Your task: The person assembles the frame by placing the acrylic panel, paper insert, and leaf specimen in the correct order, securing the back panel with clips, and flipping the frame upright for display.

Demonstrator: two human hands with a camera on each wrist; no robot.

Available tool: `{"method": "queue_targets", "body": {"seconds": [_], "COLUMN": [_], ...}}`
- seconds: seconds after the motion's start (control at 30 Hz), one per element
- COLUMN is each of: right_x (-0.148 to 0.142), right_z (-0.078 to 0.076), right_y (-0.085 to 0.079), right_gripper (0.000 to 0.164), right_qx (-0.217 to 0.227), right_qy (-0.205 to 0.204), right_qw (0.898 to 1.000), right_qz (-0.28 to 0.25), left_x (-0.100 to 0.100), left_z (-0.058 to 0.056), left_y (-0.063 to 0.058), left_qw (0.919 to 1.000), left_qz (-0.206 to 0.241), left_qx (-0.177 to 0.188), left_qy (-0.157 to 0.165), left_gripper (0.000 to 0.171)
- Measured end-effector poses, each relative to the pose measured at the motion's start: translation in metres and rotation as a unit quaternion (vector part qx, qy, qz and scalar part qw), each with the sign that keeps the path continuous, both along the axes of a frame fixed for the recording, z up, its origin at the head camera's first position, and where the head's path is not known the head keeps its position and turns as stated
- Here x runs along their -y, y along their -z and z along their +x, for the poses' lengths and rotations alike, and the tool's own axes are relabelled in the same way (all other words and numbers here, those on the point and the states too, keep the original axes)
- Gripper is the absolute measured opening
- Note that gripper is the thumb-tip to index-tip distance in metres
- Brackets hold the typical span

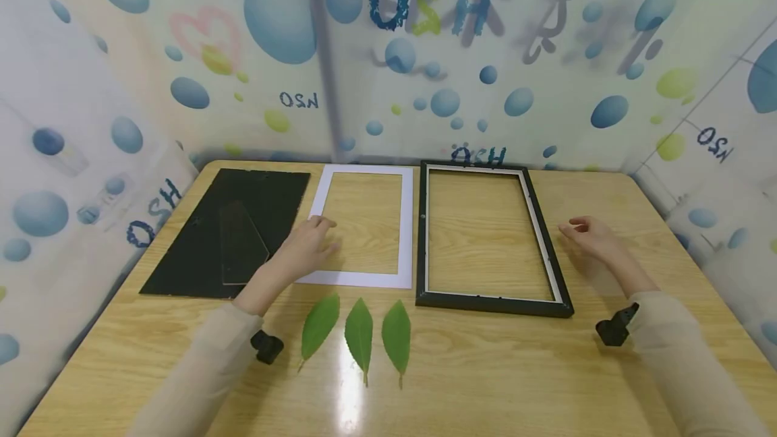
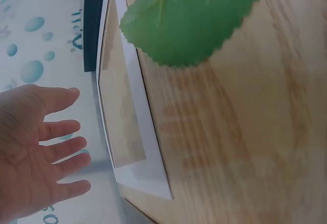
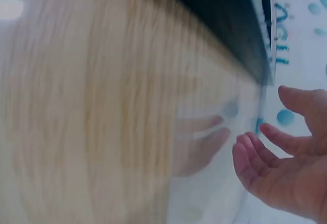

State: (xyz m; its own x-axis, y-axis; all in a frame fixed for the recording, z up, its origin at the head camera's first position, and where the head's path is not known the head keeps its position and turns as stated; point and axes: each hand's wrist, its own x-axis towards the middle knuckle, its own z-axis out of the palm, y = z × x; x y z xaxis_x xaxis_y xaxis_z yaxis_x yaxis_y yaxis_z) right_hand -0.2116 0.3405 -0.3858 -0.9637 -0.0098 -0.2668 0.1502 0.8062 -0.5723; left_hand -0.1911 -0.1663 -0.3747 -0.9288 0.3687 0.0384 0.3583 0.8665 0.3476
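My left hand (image 1: 305, 248) hovers over the left edge of a white mat border (image 1: 405, 235), its fingers spread and holding nothing, as the left wrist view also shows. To the right of a black picture frame (image 1: 494, 303) my right hand (image 1: 591, 238) hangs above the table with loosely bent fingers and nothing in them. The frame lies flat, its light inner lip facing up. At the left rests a black backing board (image 1: 188, 241) with a stand flap (image 1: 239, 248) on it. Three green leaves, a left leaf (image 1: 320, 326), a middle leaf (image 1: 359, 334) and a right leaf (image 1: 397, 337), lie in front of the mat.
Everything lies on a glossy wooden table (image 1: 485, 369) that reflects light near the leaves. A patterned curtain (image 1: 388, 100) with blue dots and letters rises right behind the table and along both sides. Black wrist cameras are strapped to both sleeves.
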Motion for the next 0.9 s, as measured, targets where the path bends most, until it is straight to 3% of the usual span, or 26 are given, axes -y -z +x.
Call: {"method": "queue_targets", "body": {"seconds": [0.23, 0.4, 0.53, 0.7, 0.9], "right_x": [-0.031, -0.049, -0.063, -0.074, -0.086], "right_z": [0.01, 0.02, 0.026, 0.036, 0.046], "right_y": [0.004, 0.006, 0.011, 0.013, 0.011], "right_gripper": [0.074, 0.076, 0.076, 0.081, 0.091], "right_qx": [-0.004, -0.008, -0.026, -0.044, -0.011], "right_qy": [0.073, 0.137, 0.178, 0.2, 0.229], "right_qw": [0.997, 0.99, 0.984, 0.979, 0.973], "right_qz": [-0.001, -0.013, -0.014, -0.021, 0.018], "left_x": [-0.011, -0.031, -0.048, -0.07, -0.095], "left_z": [0.001, -0.001, -0.004, -0.008, -0.014], "left_y": [0.003, 0.005, 0.008, 0.011, 0.012], "left_qw": [0.9996, 0.9982, 0.9954, 0.9913, 0.9853], "left_qz": [0.011, 0.011, 0.037, 0.059, 0.082], "left_qx": [0.023, 0.052, 0.076, 0.099, 0.135], "left_qy": [0.015, 0.026, 0.046, 0.063, 0.064], "left_gripper": [0.044, 0.046, 0.046, 0.046, 0.046]}}
